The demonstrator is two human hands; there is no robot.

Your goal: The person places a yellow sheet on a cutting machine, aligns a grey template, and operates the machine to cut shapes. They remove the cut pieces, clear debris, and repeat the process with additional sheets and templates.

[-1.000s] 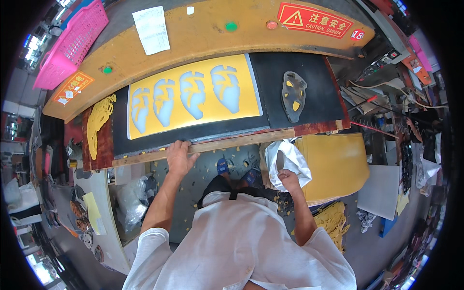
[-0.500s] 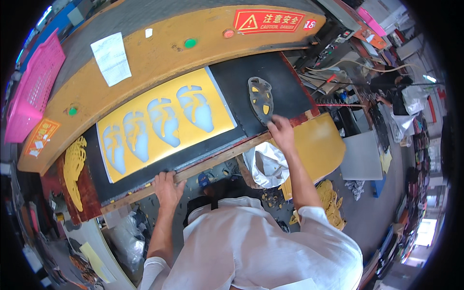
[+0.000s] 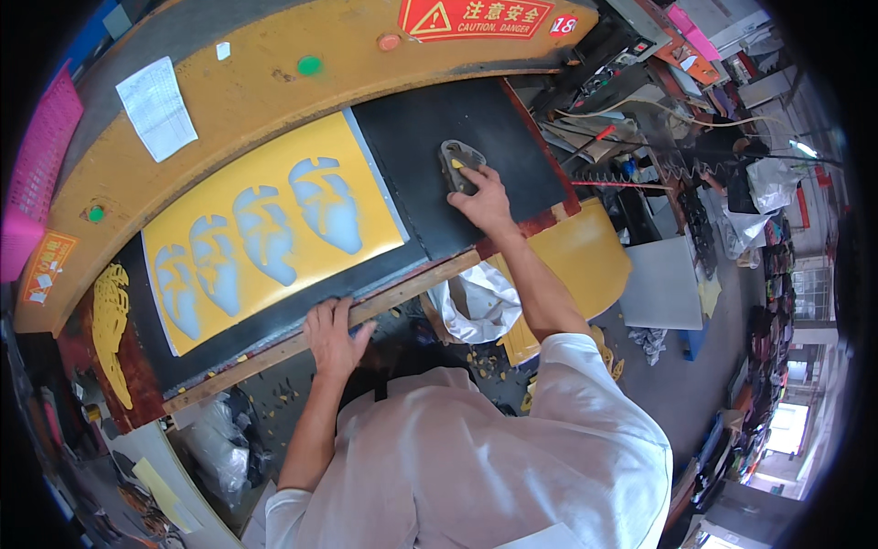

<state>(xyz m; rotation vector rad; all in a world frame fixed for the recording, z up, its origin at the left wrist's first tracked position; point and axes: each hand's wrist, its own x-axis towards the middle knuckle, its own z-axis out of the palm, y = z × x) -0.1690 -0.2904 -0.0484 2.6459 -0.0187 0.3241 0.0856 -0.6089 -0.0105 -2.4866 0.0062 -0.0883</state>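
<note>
On the black board at the right lies a dark, sole-shaped cutting die (image 3: 450, 153) with a bit of yellow material inside. My right hand (image 3: 485, 203) reaches over its near part, fingers bent onto it near the yellow bit and thumb at its left side. The hand covers the die's near end. My left hand (image 3: 336, 340) rests on the front wooden edge (image 3: 402, 285), fingers lying over it and thumb apart, holding nothing. Left of the die, a yellow sheet (image 3: 366, 203) has several sole-shaped cut-outs that show a pale surface beneath.
Behind the board runs the orange machine beam (image 3: 265, 96) with green and red buttons. Yellow cut scraps (image 3: 112, 329) lie at the left end. A white sack (image 3: 477, 316) hangs below the front edge, beside a yellow panel (image 3: 576, 261). A pink basket (image 3: 41, 165) stands far left.
My right hand has moved from the die's near end forward onto the die, covering more of it. My left hand stays at the edge, its thumb spread wider. The view has shifted slightly.
</note>
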